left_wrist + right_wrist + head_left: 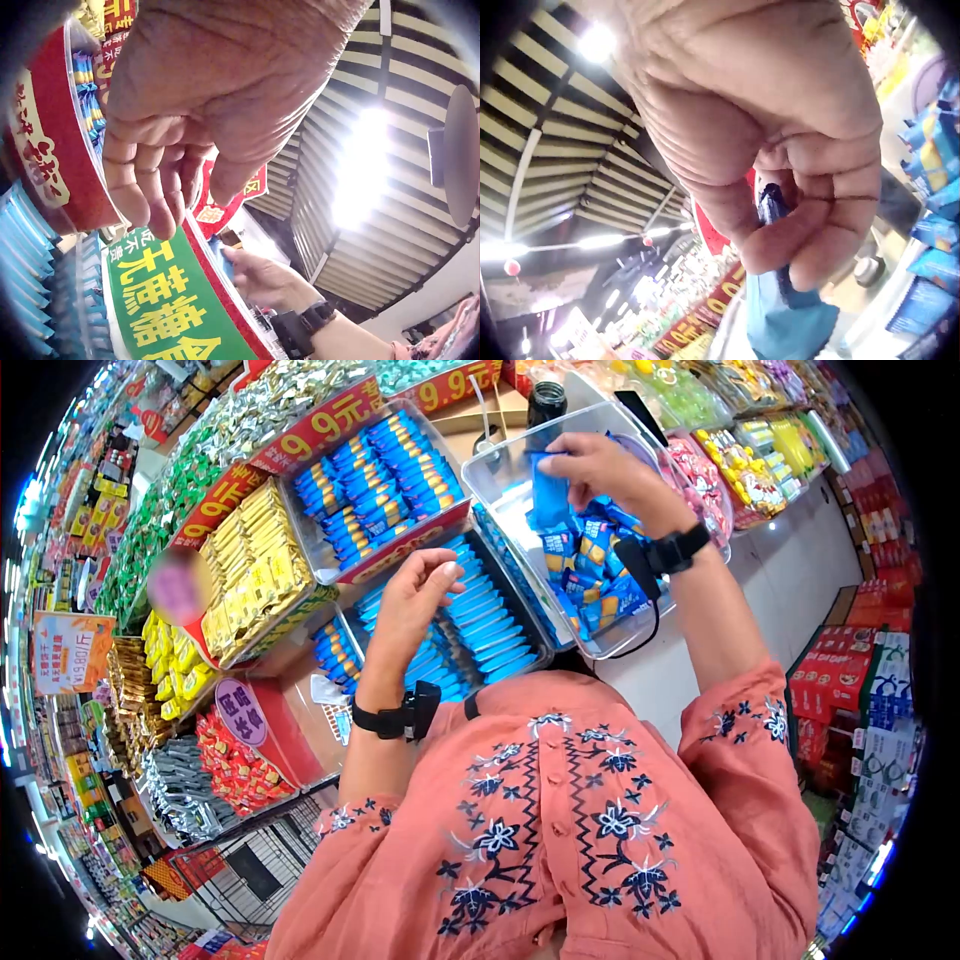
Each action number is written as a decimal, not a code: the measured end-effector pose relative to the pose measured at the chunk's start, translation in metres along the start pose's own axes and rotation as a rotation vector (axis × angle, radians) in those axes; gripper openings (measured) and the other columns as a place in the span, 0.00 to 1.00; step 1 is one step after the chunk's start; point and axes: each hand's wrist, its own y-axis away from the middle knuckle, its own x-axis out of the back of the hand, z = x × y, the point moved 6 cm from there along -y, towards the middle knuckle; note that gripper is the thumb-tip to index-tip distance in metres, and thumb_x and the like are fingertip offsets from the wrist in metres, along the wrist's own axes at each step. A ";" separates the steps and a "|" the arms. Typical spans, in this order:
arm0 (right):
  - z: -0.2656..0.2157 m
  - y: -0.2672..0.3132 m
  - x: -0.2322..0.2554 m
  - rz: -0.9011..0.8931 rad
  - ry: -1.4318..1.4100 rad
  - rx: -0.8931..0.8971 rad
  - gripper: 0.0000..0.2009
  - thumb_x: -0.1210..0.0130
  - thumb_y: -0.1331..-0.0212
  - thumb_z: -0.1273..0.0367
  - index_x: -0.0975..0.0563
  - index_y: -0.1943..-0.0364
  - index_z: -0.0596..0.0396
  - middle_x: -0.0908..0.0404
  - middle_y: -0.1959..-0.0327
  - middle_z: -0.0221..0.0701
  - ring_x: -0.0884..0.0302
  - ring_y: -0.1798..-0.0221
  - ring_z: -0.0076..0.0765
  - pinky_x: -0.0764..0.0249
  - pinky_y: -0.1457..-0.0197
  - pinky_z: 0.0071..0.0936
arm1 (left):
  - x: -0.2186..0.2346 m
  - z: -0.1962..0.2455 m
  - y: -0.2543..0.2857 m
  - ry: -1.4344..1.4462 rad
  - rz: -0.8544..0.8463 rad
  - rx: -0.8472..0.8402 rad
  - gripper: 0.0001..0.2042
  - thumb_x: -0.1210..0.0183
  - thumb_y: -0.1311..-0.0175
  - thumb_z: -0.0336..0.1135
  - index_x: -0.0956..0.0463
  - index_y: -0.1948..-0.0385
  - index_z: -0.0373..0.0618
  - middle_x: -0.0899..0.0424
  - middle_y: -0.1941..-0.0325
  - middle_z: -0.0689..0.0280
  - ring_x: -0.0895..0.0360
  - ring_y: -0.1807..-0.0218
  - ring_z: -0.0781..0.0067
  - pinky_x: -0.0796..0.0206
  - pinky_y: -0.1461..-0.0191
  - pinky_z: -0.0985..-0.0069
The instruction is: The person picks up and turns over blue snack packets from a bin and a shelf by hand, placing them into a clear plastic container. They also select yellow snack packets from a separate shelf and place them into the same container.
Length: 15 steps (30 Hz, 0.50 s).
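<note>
Above the clear bin (500, 470), the right hand (600, 470) pinches one blue packet (550, 500) between thumb and curled fingers; the left hand (415, 595) hovers beside the bin, fingers loosely curled, holding nothing. Risk, as judged: the light pinch could slip, dropping the packet outside the bin. Count: two hands, one held packet, roughly a dozen packets (590, 575) inside.

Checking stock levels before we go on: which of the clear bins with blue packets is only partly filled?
The clear bin under the right hand: its far half is bare plastic, its packets a loose heap. The other blue-packet bins hold tight rows.
</note>
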 end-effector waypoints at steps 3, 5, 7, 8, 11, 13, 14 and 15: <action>-0.032 0.026 -0.007 0.017 -0.252 0.078 0.18 0.39 0.36 0.60 0.23 0.49 0.58 0.19 0.71 0.28 0.18 0.71 0.25 0.18 0.64 0.26 | -0.006 0.013 -0.002 0.127 -0.022 0.000 0.17 0.47 0.24 0.43 0.26 0.46 0.38 0.17 0.54 0.62 0.18 0.56 0.74 0.26 0.54 0.78; -0.041 0.040 -0.022 -0.042 -0.397 0.103 0.17 0.41 0.33 0.63 0.25 0.46 0.58 0.18 0.65 0.29 0.16 0.68 0.26 0.17 0.60 0.27 | -0.015 0.023 -0.002 0.204 -0.052 0.000 0.19 0.50 0.22 0.45 0.27 0.46 0.38 0.16 0.54 0.60 0.18 0.57 0.73 0.25 0.55 0.78; -0.042 0.051 -0.037 -0.023 -0.474 0.106 0.16 0.44 0.32 0.66 0.27 0.45 0.59 0.18 0.63 0.31 0.14 0.65 0.29 0.16 0.58 0.30 | -0.023 0.034 -0.002 0.276 -0.070 -0.008 0.19 0.51 0.22 0.47 0.27 0.46 0.38 0.16 0.53 0.59 0.17 0.57 0.72 0.25 0.56 0.77; -0.042 0.055 -0.043 -0.021 -0.502 0.098 0.15 0.45 0.31 0.67 0.27 0.45 0.59 0.18 0.62 0.32 0.14 0.64 0.31 0.15 0.58 0.30 | -0.025 0.037 -0.001 0.312 -0.074 -0.012 0.20 0.51 0.22 0.48 0.27 0.46 0.38 0.16 0.53 0.58 0.17 0.57 0.72 0.24 0.56 0.77; -0.036 0.056 -0.055 -0.009 -0.551 0.093 0.16 0.46 0.31 0.68 0.29 0.44 0.61 0.18 0.62 0.35 0.13 0.63 0.33 0.15 0.56 0.32 | -0.024 0.037 0.000 0.370 -0.070 -0.014 0.21 0.53 0.22 0.49 0.28 0.45 0.39 0.16 0.52 0.56 0.16 0.58 0.70 0.23 0.56 0.75; -0.033 0.056 -0.061 -0.002 -0.576 0.061 0.17 0.47 0.30 0.69 0.32 0.42 0.64 0.18 0.61 0.37 0.13 0.62 0.34 0.15 0.56 0.32 | -0.023 0.037 0.003 0.392 -0.072 -0.020 0.20 0.51 0.22 0.48 0.29 0.44 0.39 0.16 0.52 0.56 0.16 0.58 0.69 0.23 0.56 0.75; -0.033 0.057 -0.064 -0.004 -0.581 0.063 0.18 0.47 0.31 0.69 0.32 0.41 0.64 0.18 0.60 0.37 0.13 0.62 0.35 0.15 0.55 0.32 | -0.022 0.037 0.004 0.394 -0.071 -0.028 0.19 0.50 0.23 0.47 0.29 0.44 0.39 0.16 0.52 0.56 0.16 0.58 0.69 0.22 0.56 0.75; -0.033 0.057 -0.067 -0.005 -0.585 0.066 0.18 0.47 0.31 0.70 0.32 0.41 0.63 0.19 0.59 0.38 0.13 0.62 0.35 0.15 0.55 0.33 | -0.022 0.037 0.006 0.396 -0.071 -0.035 0.19 0.49 0.23 0.46 0.29 0.44 0.39 0.16 0.51 0.56 0.16 0.57 0.69 0.22 0.56 0.75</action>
